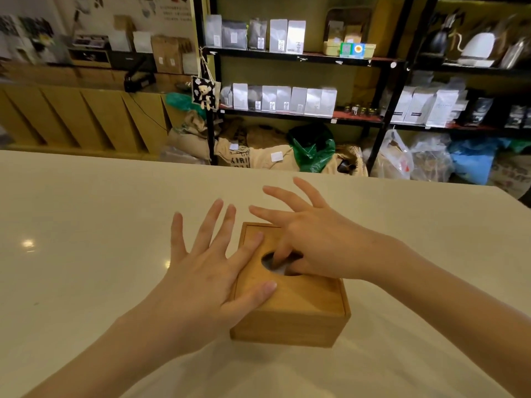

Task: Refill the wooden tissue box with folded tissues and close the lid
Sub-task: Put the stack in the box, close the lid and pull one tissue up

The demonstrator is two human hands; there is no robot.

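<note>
A square wooden tissue box stands on the pale table, its lid lying flat on top. My left hand rests with spread fingers on the lid's left part, thumb and forefinger touching the wood. My right hand hovers over the far right of the box, its forefinger and thumb dipped into the oval opening, where a bit of white tissue shows. Whether those fingers pinch the tissue is hidden.
The table runs wide to the left, right and front of the box. Beyond its far edge stand black shelves with pouches and kettles, with sacks and plastic bags on the floor below.
</note>
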